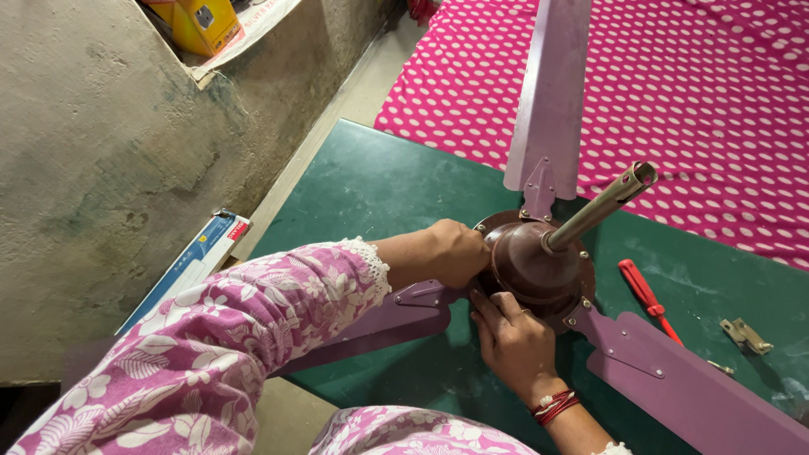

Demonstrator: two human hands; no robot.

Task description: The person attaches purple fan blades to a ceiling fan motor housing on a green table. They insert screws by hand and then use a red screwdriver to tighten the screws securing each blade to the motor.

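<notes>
Ceiling fan motor point(539, 270), a glossy dark-brown dome, sits on the green table point(371, 181) right between your hands, its metal downrod point(600, 206) slanting up and away to your right. Your left hand point(451, 251) is closed against the dome's left rim; your right hand point(514, 337) presses flat fingers under its near edge, equally close. Three matte lilac blades point(552, 93) radiate outward. A red-handled screwdriver point(645, 295) lies just right, beside a small metal bracket point(746, 335).
</notes>
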